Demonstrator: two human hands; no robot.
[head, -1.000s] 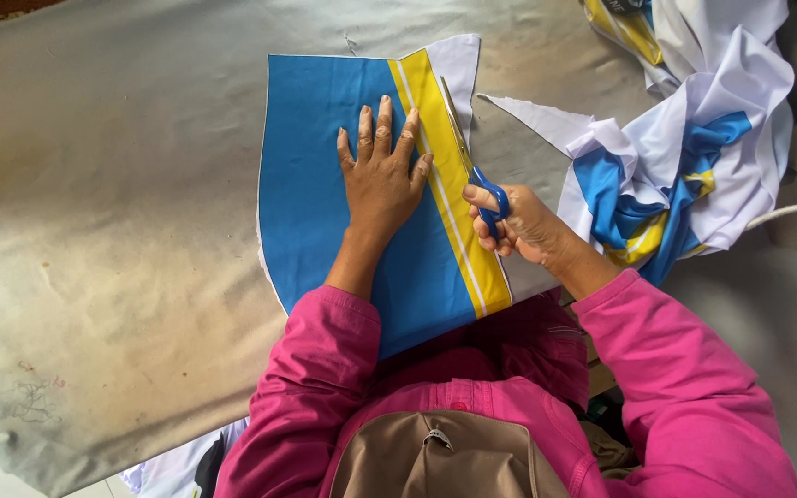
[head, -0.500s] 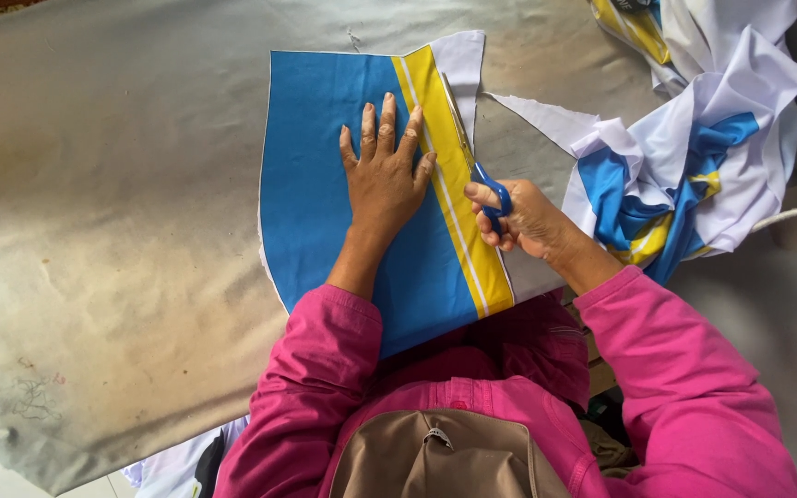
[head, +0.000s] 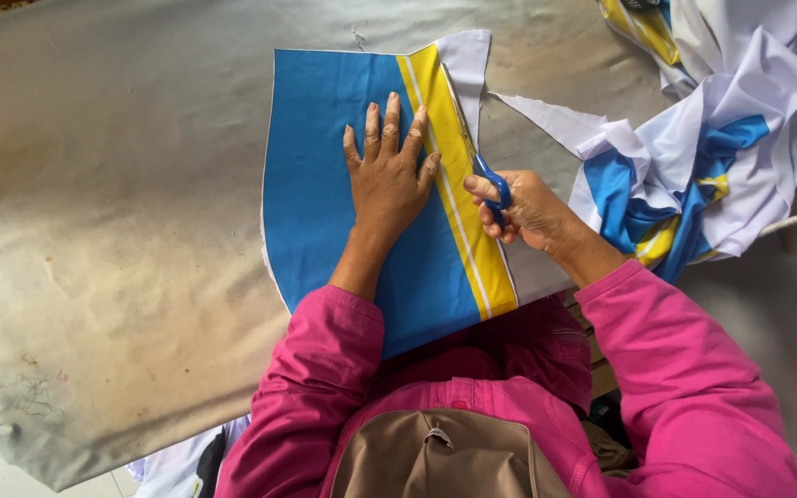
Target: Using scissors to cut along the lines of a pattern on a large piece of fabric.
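With the left hand [head: 387, 180] spread flat on the blue-and-yellow fabric panel [head: 325, 184] near the far edge of the grey table cover [head: 122, 212], the right hand [head: 532, 214], closed on blue-handled scissors [head: 486, 175], had best cut steadily along the yellow stripe's white margin.

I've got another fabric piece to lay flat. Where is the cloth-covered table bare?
The wide stretch of table left of the blue panel is bare, as is the strip above it. The right side is crowded: fabric heap, right hand with scissors.
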